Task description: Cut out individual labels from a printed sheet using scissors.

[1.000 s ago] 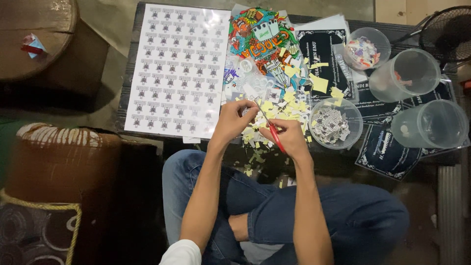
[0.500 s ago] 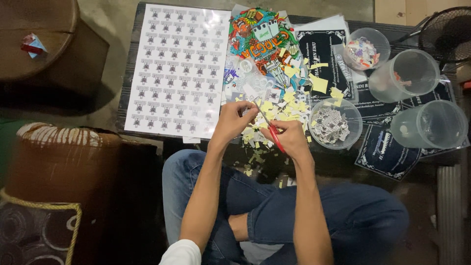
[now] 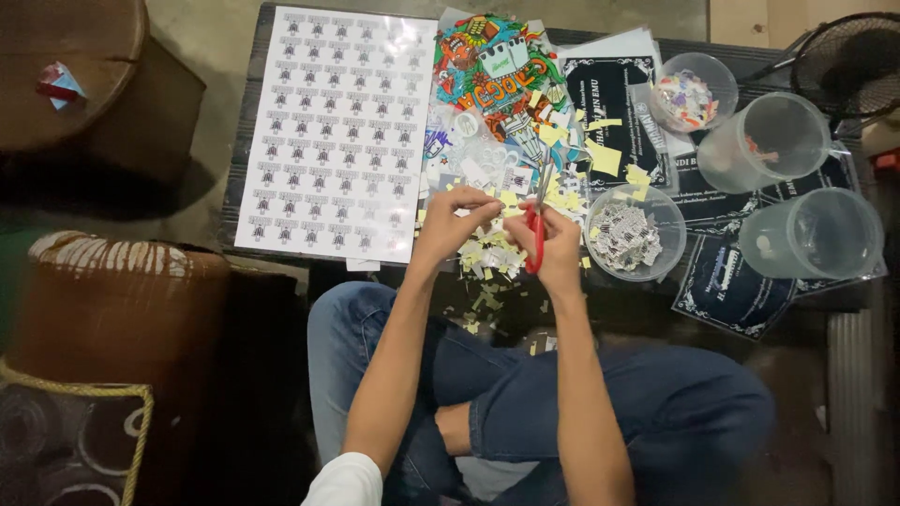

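Comparing with the earlier frame, I log blades now upright | right hand (image 3: 560, 253) closed around red-handled metal scissors (image 3: 536, 217) | left hand (image 3: 453, 220) pinching small yellow-backed paper piece (image 3: 507, 199) | both above glossy scrap heap (image 3: 492, 258) beside clear round plastic bowl (image 3: 633, 234).

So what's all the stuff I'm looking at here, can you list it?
sticker sheet: one, white with small dark prints, table left
colourful sheet: one, multicoloured, table top centre
paper scraps: many, yellow and white, table edge under the hands
bowl of cut pieces: one, clear, right of the hands
clear cups: two, far right
fan: one, black, top right corner
scissors: one, red handles, in right hand
left hand: pinches a small paper piece
right hand: holds scissors
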